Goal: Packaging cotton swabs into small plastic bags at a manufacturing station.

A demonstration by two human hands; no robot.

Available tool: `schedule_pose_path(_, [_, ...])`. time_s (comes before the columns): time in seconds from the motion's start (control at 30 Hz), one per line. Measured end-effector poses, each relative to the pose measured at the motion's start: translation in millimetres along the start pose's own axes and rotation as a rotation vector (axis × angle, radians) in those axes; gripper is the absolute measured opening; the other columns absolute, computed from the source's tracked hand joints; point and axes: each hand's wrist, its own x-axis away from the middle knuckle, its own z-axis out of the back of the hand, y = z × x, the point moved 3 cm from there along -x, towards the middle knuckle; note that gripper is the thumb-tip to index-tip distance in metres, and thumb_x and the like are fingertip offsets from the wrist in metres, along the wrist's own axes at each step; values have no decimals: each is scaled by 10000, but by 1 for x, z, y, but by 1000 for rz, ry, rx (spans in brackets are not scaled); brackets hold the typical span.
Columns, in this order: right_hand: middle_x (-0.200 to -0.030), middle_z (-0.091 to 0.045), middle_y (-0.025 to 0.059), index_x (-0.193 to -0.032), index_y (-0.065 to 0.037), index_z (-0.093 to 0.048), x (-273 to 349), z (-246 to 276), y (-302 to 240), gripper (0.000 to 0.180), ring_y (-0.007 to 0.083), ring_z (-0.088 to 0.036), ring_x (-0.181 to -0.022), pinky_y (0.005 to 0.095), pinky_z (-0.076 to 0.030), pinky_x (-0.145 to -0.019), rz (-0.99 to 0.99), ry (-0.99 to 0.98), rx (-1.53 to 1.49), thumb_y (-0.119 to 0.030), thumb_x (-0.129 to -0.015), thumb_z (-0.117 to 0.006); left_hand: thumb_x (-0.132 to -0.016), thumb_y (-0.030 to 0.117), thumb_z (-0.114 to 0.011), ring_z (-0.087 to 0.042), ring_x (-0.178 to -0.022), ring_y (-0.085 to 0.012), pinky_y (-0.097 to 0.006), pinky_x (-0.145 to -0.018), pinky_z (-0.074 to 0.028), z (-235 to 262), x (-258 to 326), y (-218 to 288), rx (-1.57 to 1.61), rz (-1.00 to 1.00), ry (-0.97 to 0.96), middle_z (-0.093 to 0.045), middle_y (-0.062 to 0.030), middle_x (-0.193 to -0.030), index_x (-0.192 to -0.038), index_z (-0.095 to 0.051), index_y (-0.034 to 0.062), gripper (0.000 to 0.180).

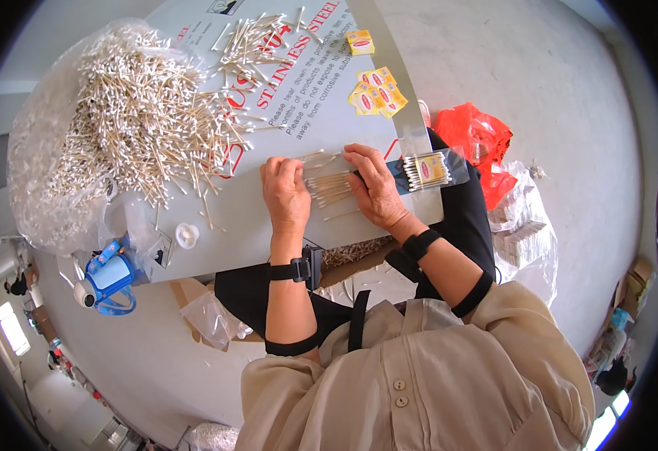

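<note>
Your two hands work close together at the near edge of the counter (231, 214). Your left hand (285, 194) has its fingers curled downward at the left ends of a loose bunch of cotton swabs (332, 185); you cannot tell from here whether it pinches any. Your right hand (376, 189) arches over the right ends, fingers bent toward the left; its grip is hidden too. The bunch lies between them, roughly crosswise, its swabs overlapping too much to count. Your left forearm (290, 304) rises almost straight, while your right forearm (442, 263) slants up to the left; each wears one black wrist strap.

Just right of your right hand sits one clear packet (428, 171) of swabs with a yellow card inside. Farther up lie one overlapping cluster of yellow cards (378, 93), not exactly countable, and one separate yellow stack (360, 42). To your left are one white round cap (187, 235), one large clear bag (39, 161) spilling countless swabs, and one blue bottle (109, 272). One smaller swab pile (254, 46) lies at the far side.
</note>
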Motion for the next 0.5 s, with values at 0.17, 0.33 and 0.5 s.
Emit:
schedule_pose_path(0.17, [-1252, -534, 190, -1189, 25, -541, 1, 0, 0, 389, 393, -521, -1158, 426, -452, -992, -14, 23, -11, 56, -805, -588, -772, -5, -670, -481, -1120, -304, -462, -961, -379, -1, -3, 14, -213, -59, 108, -558, -63, -1104, -1067, -616, 88, 314])
schedule_pose_path(0.33, [-1258, -531, 189, -1197, 28, -537, 2, 0, 0, 383, 395, -518, -1162, 431, -450, -989, -23, 25, -32, 65, -817, -569, -803, 63, -665, -473, -1129, -312, -458, -976, -356, -9, 13, 17, -249, -100, -47, -553, -87, -1126, -1101, -618, 92, 303])
schedule_pose_path(0.5, [-1346, -502, 192, -1250, 17, -522, 5, 3, 2, 345, 369, -508, -1235, 382, -417, -1038, -158, 83, -209, 30, -906, -526, -943, 179, -553, -460, -1206, -311, -468, -1041, -338, -4, 26, 5, 26, -49, 129, -553, -125, -1222, -1219, -578, 48, 307])
